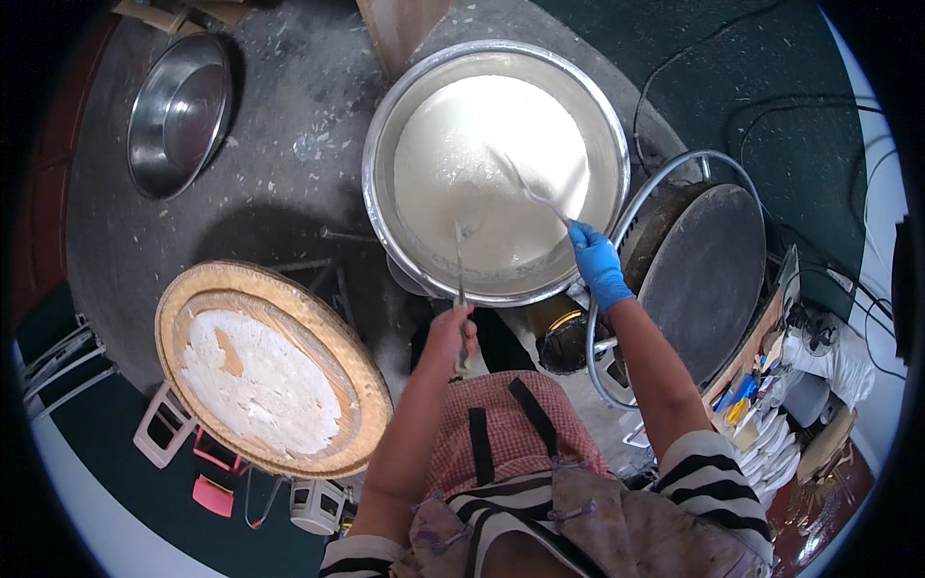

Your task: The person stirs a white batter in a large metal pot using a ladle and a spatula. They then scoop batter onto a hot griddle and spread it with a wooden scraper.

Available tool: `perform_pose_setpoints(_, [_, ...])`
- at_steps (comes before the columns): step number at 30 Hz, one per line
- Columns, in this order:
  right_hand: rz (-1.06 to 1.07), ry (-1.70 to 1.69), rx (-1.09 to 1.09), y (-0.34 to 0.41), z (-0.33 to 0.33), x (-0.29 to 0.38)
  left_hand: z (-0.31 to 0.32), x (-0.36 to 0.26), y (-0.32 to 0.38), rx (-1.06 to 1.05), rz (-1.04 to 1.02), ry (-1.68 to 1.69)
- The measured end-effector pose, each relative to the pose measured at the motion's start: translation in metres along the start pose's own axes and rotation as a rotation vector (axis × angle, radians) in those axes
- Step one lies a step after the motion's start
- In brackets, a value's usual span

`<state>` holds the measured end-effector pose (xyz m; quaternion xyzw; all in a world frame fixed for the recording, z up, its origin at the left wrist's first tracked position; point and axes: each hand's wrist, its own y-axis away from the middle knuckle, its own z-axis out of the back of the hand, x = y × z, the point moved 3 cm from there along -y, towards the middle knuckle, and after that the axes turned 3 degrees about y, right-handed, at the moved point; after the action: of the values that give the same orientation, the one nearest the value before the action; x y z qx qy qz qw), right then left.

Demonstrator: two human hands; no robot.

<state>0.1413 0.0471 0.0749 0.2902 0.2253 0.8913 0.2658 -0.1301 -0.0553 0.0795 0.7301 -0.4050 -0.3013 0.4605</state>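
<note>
A wide metal basin [374,155] in front of me holds a pale, creamy liquid [462,137] like batter. My right hand [598,259], in a blue glove, grips a thin metal utensil [538,196] over the basin's right rim. Glare and the liquid hide that utensil's far end. Bare, my left hand [452,338] is closed around the pale handle of a long, narrow blade [459,264], a knife or spatula. The blade crosses the near rim, its tip over or in the liquid; I cannot tell which.
Right of the basin, a round dark griddle [708,274] stands inside a metal ring rail [730,160]. To the left sits a round woven tray [177,318] bearing a white, flaky layer [267,383]. An empty steel bowl [191,115] lies farther off. Black cables [650,79] trail at the right.
</note>
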Motion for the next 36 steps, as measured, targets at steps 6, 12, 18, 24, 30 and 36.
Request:
perform_pose_setpoints(6, [0.373, 0.252, 0.082, 0.021, 0.005, 0.021, -0.001, -0.015, 0.001, 0.619, 0.302, 0.942])
perform_pose_setpoints(12, [0.560, 0.302, 0.172, 0.010, 0.010, 0.017, -0.006, -0.019, 0.016, 0.839, 0.271, 1.243])
perform_pose_setpoints(18, [0.388, 0.295, 0.087, -0.009, 0.039, 0.008, -0.006, -0.010, 0.021, 0.812, 0.235, 1.202])
perform_pose_setpoints(24, [0.478, 0.200, 0.163, 0.015, 0.019, 0.022, -0.009, -0.008, 0.013, 0.746, 0.224, 1.209])
perform_pose_setpoints(30, [0.503, 0.570, 0.158, 0.009, 0.034, 0.007, -0.008, -0.015, 0.012, 0.801, 0.196, 1.276])
perform_pose_setpoints(36, [0.335, 0.949, 0.324, -0.052, 0.096, 0.025, 0.000, -0.021, 0.011, 0.865, 0.163, 1.037])
